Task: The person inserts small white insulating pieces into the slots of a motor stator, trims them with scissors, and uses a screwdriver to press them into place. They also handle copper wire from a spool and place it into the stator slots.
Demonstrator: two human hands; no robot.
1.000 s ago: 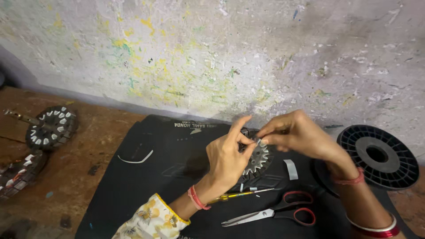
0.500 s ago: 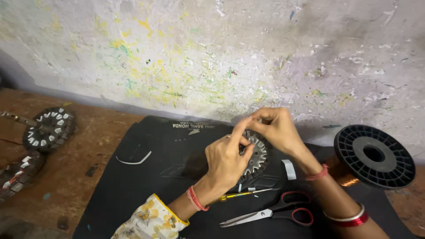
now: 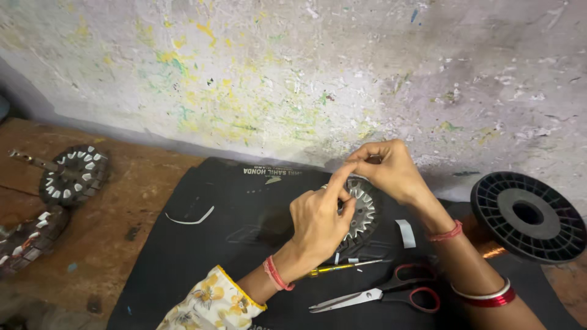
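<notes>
The left hand rests on the round toothed metal stator core, its fingers curled over the near rim and its index finger raised to meet the right hand. The right hand hovers above the top edge of the stator core with thumb and forefinger pinched narrowly together; whether they hold a wire cannot be told. The stator core lies on the black rubber mat that covers the middle of the brown wooden counter. Just beside the stator core, on the right, lies a small white paper strip. Near the left wrist lies a thin yellow-handled screwdriver, and below it a pair of red-handled scissors, blades closed and pointing left. A curved white strip lies on the left part of the mat. A black plastic spool with copper wire lies at the right edge. Two further wound stator cores lie well apart at the left of the counter.
</notes>
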